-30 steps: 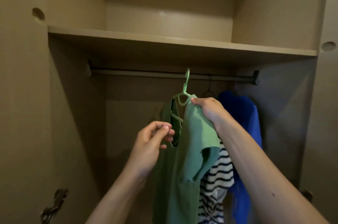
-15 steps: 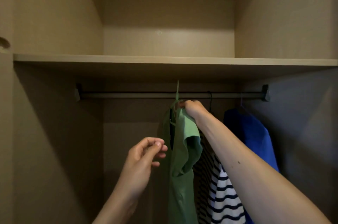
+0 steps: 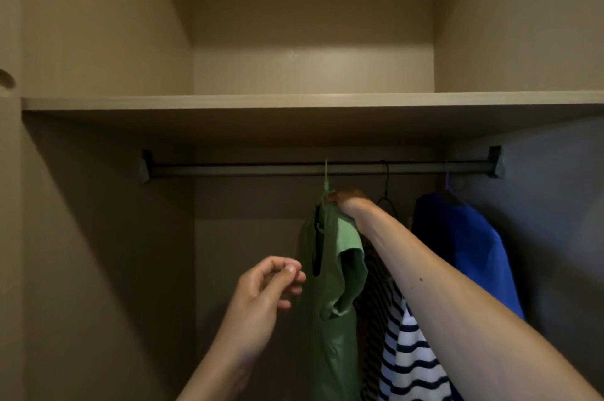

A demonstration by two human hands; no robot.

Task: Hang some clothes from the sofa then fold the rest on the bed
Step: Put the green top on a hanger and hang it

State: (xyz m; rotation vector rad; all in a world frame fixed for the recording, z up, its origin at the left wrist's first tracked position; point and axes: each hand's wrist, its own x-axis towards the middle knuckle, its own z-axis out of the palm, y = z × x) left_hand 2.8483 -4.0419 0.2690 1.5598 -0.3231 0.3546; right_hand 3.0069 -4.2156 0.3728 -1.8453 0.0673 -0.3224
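3 garments hang on the rail (image 3: 245,168): blue shirt (image 3: 470,253), striped shirt (image 3: 405,351) and green shirt (image 3: 330,302), whose shoulder the right hand (image 3: 349,202) grips. The left hand (image 3: 261,296) hovers loosely curled, holding nothing. The folding likely remains.

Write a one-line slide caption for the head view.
Right hand grips the green shirt on the wardrobe rail beside a striped top and a blue top; left hand hovers empty.

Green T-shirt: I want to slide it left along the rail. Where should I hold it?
At the green hanger's neck under the hook, coming from the left; the striped shirt crowds its right, and the neck stands clear above the green T-shirt's collar.
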